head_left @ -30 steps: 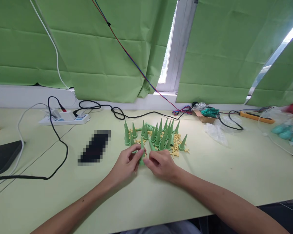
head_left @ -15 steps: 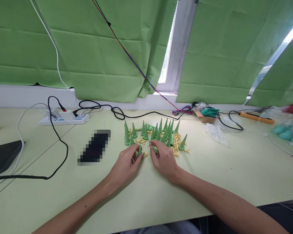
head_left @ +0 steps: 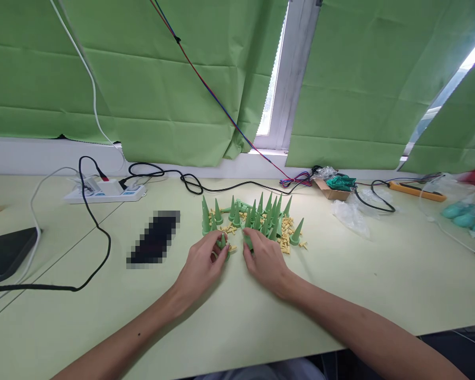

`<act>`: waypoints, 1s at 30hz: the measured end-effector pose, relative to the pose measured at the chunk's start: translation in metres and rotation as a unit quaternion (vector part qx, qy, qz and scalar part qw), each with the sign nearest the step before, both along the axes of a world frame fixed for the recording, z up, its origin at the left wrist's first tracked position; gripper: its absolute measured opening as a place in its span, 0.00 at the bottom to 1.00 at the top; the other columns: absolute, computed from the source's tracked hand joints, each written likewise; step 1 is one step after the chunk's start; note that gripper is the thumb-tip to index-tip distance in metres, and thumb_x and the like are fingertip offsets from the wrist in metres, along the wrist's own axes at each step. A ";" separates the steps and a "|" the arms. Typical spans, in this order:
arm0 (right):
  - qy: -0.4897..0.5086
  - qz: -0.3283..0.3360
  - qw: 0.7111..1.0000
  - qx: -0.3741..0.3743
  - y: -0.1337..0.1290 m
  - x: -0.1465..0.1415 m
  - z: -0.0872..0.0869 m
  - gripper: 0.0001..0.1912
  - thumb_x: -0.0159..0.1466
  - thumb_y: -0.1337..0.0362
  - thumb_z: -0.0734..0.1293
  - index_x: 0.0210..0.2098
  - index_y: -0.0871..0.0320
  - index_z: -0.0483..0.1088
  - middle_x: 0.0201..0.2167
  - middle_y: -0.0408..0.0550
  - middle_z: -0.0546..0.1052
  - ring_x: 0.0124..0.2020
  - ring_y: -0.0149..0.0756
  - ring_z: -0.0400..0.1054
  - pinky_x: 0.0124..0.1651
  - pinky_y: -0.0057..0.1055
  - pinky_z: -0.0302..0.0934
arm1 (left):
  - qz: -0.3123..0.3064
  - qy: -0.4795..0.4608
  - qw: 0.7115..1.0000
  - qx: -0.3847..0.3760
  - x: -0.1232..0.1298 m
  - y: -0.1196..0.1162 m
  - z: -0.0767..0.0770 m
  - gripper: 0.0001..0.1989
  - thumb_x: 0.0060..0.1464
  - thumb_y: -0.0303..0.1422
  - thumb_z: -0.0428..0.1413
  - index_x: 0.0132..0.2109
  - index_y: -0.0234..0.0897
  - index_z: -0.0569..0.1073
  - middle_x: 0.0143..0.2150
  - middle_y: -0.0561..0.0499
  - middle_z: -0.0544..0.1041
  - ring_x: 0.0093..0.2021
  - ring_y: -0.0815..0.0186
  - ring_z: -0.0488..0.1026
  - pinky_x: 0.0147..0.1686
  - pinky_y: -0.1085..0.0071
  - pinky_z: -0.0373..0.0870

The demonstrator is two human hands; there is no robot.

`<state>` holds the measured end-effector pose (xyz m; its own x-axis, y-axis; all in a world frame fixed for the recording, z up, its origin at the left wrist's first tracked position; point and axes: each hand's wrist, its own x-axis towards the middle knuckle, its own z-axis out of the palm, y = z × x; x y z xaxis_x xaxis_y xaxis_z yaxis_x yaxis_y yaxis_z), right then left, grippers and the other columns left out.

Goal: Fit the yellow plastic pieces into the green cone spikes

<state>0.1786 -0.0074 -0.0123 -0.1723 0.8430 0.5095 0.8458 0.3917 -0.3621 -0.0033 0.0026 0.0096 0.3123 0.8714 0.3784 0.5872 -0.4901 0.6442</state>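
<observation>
Here's the left hand (head_left: pixel 200 262), thumb and fingers curled around a green cone (head_left: pixel 222 243), a yellow peg (head_left: pixel 233 248) poking out beside the thumb. Over to the right hand (head_left: pixel 267 259): fingers bent at the near side of the cone cluster (head_left: pixel 276 211), fingertips by green plastic, grip too hidden to tell. A strip of tabletop (head_left: pixel 229 322) separates the two hands, and a broader stretch runs down between the forearms to the near edge. Leftward, pale surface reaches a pixelated dark patch (head_left: pixel 154 237); rightward, it opens wide beyond the lone outer cone (head_left: pixel 296 234). Behind the cluster, a black cord (head_left: pixel 229 187) lines the back.
</observation>
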 end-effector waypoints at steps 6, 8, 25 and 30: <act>-0.059 -0.019 0.996 -0.065 -0.002 -0.001 0.004 0.20 0.69 0.68 0.60 0.59 0.62 0.64 0.54 0.57 0.76 0.42 0.45 0.76 0.36 0.33 0.64 | 0.013 -0.011 1.000 -0.004 0.000 0.000 0.001 0.09 0.63 0.38 0.51 0.47 0.39 0.67 0.38 0.49 0.74 0.30 0.66 0.73 0.28 0.71 0.70; -0.068 -0.021 0.994 -0.081 -0.003 -0.001 0.006 0.20 0.69 0.67 0.60 0.60 0.61 0.62 0.55 0.56 0.75 0.43 0.45 0.76 0.36 0.32 0.64 | 0.016 -0.029 0.999 -0.002 0.000 -0.001 0.002 0.11 0.63 0.38 0.52 0.48 0.38 0.67 0.37 0.50 0.74 0.29 0.66 0.73 0.26 0.72 0.71; -0.059 0.075 0.993 -0.072 -0.007 -0.004 0.009 0.13 0.69 0.68 0.59 0.52 0.58 0.67 0.48 0.50 0.77 0.41 0.39 0.75 0.38 0.29 0.63 | -0.089 -0.048 0.956 0.275 -0.001 -0.012 0.000 0.07 0.60 0.24 0.56 0.44 0.38 0.71 0.24 0.59 0.71 0.20 0.76 0.65 0.22 0.79 0.64; 0.001 0.037 0.999 0.001 -0.003 0.000 0.005 0.15 0.70 0.70 0.55 0.55 0.60 0.65 0.48 0.53 0.77 0.41 0.37 0.75 0.38 0.28 0.63 | -0.141 0.022 0.945 0.295 -0.003 -0.012 -0.004 0.04 0.62 0.24 0.54 0.40 0.37 0.71 0.24 0.58 0.73 0.18 0.75 0.64 0.24 0.75 0.61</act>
